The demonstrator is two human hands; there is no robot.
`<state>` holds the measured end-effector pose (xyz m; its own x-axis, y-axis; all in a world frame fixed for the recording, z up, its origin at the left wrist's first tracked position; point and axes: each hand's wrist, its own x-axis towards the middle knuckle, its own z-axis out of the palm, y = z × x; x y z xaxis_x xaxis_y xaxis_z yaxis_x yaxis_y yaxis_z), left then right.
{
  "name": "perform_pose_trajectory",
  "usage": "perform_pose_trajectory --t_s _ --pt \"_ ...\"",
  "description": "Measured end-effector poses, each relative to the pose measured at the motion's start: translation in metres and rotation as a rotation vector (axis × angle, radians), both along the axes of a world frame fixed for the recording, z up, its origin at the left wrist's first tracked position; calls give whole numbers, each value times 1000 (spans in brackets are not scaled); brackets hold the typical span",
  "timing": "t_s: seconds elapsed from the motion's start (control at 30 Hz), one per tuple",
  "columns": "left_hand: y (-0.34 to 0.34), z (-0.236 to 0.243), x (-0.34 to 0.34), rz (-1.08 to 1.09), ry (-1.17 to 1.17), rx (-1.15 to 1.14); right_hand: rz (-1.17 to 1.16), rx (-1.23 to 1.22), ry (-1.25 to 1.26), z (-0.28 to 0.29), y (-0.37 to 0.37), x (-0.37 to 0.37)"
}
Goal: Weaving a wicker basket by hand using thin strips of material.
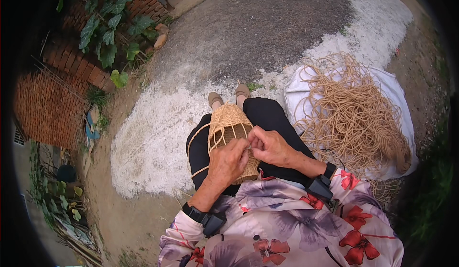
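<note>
A tan woven straw basket (230,115) lies across my lap between my thighs, with a band of open upright strands around its middle and tight weave on either side. Over that openwork, my left hand (229,161) is closed in a pinch on a straw cord. My right hand (273,147) meets it fingertip to fingertip, also pinched on the cord. The fingers mostly hide the short piece between them. A loose straw cord (192,142) loops out from the basket's left side over my dark trousers.
To the right, a big tangled heap of tan cord (349,114) rests on a white sheet (405,106). Netting (385,190) lies by its near edge. Pale gravel (158,138) spreads ahead and left, with dark grit (258,27) beyond. Brick walls (50,106) and leafy plants (110,32) line the left.
</note>
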<state>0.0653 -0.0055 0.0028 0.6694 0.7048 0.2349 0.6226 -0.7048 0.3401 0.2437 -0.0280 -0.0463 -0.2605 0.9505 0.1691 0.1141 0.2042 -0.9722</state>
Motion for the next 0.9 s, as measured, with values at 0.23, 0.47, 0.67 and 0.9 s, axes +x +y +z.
perform_pose_trajectory --t_s 0.23,0.47,0.67,0.9 --pt "1 2 -1 -10 -16 -28 -130 323 -200 -8 -4 -9" --pt "0 -1 -4 -38 -72 -14 -162 564 -264 -8 -5 -8" --pt "0 -3 -5 -30 -89 -14 -78 375 -166 -6 -10 -3" --pt "-2 -1 -5 -8 -103 -64 2 65 -41 -3 0 2"
